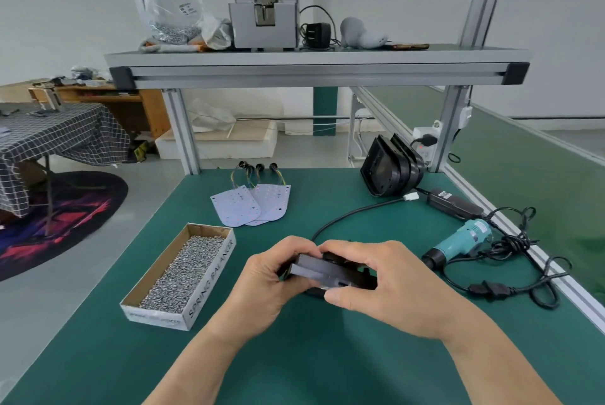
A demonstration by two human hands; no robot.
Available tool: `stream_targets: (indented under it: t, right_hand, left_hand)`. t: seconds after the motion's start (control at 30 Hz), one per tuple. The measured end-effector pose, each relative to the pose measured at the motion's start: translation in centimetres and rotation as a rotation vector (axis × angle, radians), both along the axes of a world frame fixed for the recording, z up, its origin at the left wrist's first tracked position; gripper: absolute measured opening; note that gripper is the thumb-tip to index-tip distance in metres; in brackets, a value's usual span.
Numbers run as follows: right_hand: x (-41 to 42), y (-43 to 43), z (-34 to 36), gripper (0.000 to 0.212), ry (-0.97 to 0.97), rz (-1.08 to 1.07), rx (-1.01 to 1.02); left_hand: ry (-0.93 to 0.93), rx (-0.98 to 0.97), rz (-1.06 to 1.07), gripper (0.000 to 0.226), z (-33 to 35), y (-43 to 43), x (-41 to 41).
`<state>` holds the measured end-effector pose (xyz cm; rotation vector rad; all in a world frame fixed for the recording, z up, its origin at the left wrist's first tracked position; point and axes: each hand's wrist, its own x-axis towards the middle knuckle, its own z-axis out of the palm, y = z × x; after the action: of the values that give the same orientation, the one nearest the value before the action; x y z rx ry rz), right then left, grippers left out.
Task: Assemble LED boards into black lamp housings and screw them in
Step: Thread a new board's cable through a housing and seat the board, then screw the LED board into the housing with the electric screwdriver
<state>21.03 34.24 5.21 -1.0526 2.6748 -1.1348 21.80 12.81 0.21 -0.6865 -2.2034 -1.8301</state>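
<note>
A black lamp housing [330, 272] is held just above the green table [294, 355], near its middle. My left hand [266, 290] grips its left end with curled fingers. My right hand [379, 287] grips its right side, thumb underneath. White LED boards [252, 205] with wired connectors lie fanned out farther back. Several more black housings [391, 172] lean in a stack at the back right. A cardboard box of small silver screws [181, 270] sits to the left. A teal electric screwdriver [458, 242] lies to the right.
The screwdriver's black cable [510, 287] and power adapter [455, 205] sprawl along the right edge. An aluminium frame shelf [317, 67] overhangs the back, carrying a grey screw feeder [263, 8] and bags. A power strip [425, 143] is mounted on the right post.
</note>
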Motion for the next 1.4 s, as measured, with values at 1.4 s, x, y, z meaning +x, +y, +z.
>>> stream_targets:
  t: [1.4]
  right_hand:
    - [-5.3,-2.7,-11.0,0.023,-0.48,-0.731,-0.304]
  left_hand:
    - [-0.873,0.112,0.369,0.026,-4.6,1.0,-8.2]
